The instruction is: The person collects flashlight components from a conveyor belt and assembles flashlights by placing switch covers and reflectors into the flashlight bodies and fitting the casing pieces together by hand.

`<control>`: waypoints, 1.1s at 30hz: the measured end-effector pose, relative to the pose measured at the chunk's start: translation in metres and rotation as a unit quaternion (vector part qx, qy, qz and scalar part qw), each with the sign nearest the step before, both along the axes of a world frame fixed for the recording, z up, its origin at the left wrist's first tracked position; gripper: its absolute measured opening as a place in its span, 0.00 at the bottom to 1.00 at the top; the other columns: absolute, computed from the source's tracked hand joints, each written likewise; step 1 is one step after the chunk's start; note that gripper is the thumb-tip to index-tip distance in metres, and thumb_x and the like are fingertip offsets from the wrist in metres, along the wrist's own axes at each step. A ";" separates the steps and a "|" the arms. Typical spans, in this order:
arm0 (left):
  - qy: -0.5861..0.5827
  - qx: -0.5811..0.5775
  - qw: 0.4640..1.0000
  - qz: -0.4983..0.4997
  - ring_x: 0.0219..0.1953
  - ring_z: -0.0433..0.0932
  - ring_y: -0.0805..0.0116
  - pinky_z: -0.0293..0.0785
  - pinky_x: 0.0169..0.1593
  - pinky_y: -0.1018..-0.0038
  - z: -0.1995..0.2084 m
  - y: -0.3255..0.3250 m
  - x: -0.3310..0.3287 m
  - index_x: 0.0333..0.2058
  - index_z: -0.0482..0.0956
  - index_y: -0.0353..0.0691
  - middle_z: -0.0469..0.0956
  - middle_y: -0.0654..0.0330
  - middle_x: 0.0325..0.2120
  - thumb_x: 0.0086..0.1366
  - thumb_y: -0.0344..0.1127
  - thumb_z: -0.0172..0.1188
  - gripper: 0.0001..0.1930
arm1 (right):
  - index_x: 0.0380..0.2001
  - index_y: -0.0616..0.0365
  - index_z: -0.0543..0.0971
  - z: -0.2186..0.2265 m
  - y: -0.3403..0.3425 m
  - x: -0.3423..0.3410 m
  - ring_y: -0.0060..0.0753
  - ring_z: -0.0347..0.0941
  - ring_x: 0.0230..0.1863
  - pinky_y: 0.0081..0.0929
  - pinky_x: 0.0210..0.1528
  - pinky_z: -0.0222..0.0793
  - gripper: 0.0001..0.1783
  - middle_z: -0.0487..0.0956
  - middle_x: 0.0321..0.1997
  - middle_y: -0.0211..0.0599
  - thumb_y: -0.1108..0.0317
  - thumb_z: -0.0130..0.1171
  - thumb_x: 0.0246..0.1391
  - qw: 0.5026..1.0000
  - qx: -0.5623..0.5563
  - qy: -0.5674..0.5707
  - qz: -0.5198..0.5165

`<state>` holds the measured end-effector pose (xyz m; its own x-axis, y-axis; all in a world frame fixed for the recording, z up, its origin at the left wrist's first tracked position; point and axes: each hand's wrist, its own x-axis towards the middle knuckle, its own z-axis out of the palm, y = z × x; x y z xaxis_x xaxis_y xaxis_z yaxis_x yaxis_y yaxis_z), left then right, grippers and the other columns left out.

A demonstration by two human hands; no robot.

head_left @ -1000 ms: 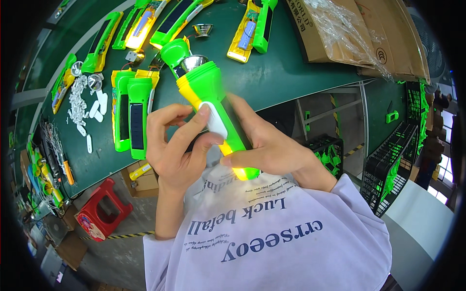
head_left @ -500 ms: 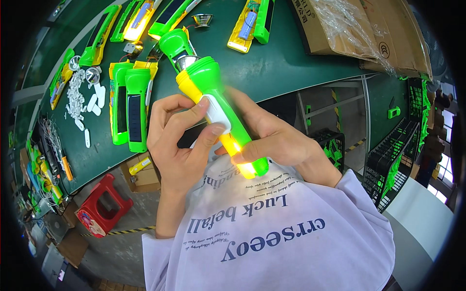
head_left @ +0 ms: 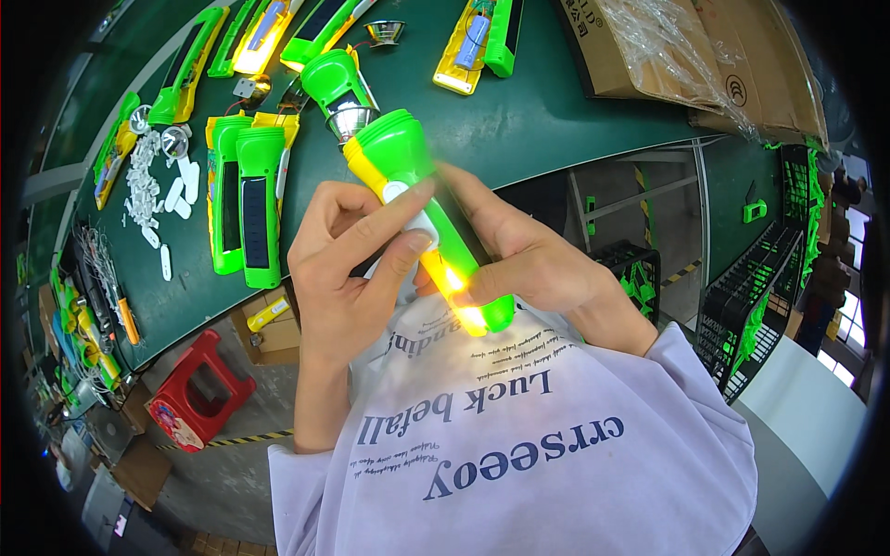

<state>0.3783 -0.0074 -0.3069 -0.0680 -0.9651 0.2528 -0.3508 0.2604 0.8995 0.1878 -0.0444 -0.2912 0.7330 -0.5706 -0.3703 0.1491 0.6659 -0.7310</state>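
Observation:
A green and yellow flashlight (head_left: 397,148) is held at a slant over my lap, its wide head toward the table and a yellow light glowing near its lower end. My right hand (head_left: 547,269) wraps the body from the right, thumb across the lower part. From the left, my left hand (head_left: 334,246) presses a long white switch cover (head_left: 425,232) on the flashlight's side, index finger across it and thumb at its lower edge. A shiny reflector (head_left: 350,122) shows by the head, beside another green flashlight (head_left: 334,79) on the table.
On the green table (head_left: 519,139) lie several green and yellow flashlight halves and a pile of white switch covers (head_left: 144,185). A cardboard box (head_left: 667,56) with plastic film stands far right. Black crates (head_left: 751,296) are at the right; a red stool (head_left: 199,389) is at lower left.
My left index finger has stretched farther across the white switch cover. The flashlight has shifted slightly, and my right hand keeps its grip on it.

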 end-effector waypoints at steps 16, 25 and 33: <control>0.163 0.086 0.967 0.173 0.18 0.70 0.81 0.64 0.23 0.85 -0.004 -0.006 -0.028 0.68 0.35 0.33 0.82 0.61 0.26 0.53 0.29 0.68 0.54 | 0.70 0.56 0.46 -0.002 0.011 0.013 0.44 0.56 0.69 0.34 0.65 0.55 0.54 0.59 0.68 0.53 0.81 0.64 0.42 0.927 -0.330 0.180 -0.011; 0.114 -0.058 0.985 0.117 0.25 0.73 0.79 0.67 0.28 0.84 -0.025 -0.008 -0.036 0.69 0.32 0.38 0.77 0.60 0.26 0.59 0.21 0.60 0.49 | 0.56 0.62 0.63 -0.018 0.006 0.026 0.44 0.81 0.39 0.35 0.39 0.74 0.39 0.81 0.37 0.50 0.71 0.68 0.39 0.881 -0.338 0.290 -0.160; 0.188 0.001 0.977 0.096 0.23 0.75 0.75 0.74 0.31 0.79 -0.024 -0.004 -0.031 0.67 0.47 0.34 0.80 0.58 0.26 0.52 0.26 0.68 0.48 | 0.51 0.61 0.70 -0.010 0.003 0.017 0.28 0.72 0.45 0.30 0.50 0.68 0.34 0.78 0.43 0.40 0.68 0.70 0.37 0.921 -0.290 0.232 -0.117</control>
